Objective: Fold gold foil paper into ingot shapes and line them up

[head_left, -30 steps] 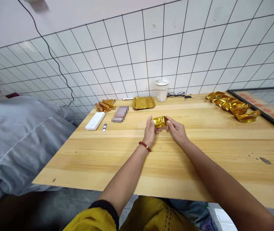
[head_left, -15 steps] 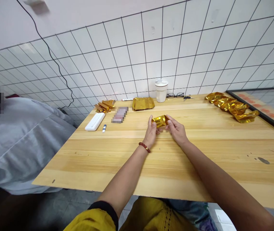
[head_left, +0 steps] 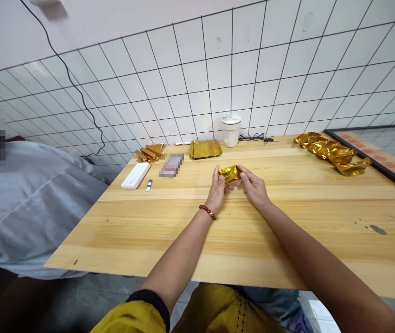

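Observation:
My left hand (head_left: pixel 217 190) and my right hand (head_left: pixel 254 187) meet over the middle of the wooden table (head_left: pixel 239 231). Between them they pinch a small gold foil piece (head_left: pixel 230 173), the left fingers at its left end, the right fingers at its right end. A red bead bracelet (head_left: pixel 208 212) sits on my left wrist. The foil is held just above the tabletop.
A gold foil stack (head_left: pixel 205 149), a white cup (head_left: pixel 231 130), glasses (head_left: pixel 252 136) and folded gold pieces (head_left: pixel 150 152) lie at the back. A row of gold foil shapes (head_left: pixel 336 153) runs at the right. A white case (head_left: pixel 136 175) lies left; a grey-clad person (head_left: pixel 27 199) is beside the table.
Both hands keep hold of the gold foil piece and shift only slightly; the view has drifted a little.

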A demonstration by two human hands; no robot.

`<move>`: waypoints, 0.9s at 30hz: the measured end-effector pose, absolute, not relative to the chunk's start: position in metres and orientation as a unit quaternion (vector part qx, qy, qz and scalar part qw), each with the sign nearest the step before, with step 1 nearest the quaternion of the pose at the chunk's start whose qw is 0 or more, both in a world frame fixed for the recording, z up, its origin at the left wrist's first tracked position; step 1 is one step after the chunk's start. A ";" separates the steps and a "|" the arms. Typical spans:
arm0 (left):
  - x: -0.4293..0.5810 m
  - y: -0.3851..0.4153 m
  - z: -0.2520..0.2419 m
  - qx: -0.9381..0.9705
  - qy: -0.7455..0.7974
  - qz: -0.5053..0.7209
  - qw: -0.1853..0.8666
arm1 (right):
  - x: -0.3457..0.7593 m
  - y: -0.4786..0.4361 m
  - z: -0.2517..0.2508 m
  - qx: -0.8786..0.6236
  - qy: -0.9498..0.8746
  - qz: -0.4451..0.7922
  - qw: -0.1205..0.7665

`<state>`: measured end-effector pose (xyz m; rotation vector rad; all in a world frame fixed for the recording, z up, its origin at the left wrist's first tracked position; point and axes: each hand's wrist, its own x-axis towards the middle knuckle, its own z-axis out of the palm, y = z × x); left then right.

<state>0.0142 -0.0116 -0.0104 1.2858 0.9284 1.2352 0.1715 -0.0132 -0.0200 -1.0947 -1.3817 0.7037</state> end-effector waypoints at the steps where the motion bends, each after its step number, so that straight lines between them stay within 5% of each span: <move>1: 0.014 -0.012 -0.010 0.539 0.390 0.518 0.537 | 0.172 -0.013 -0.020 -0.469 -0.592 0.301 0.582; 15: 0.018 -0.006 -0.011 0.395 0.402 0.587 0.581 | 0.175 -0.007 -0.016 -0.449 -0.463 0.390 0.658; 23: 0.022 -0.001 -0.005 0.371 0.435 0.592 0.568 | 0.234 0.000 0.009 -0.489 -0.394 0.292 0.721; 27: 0.022 0.000 -0.003 0.382 0.438 0.584 0.566 | 0.306 -0.018 0.016 -0.559 -0.410 0.262 0.671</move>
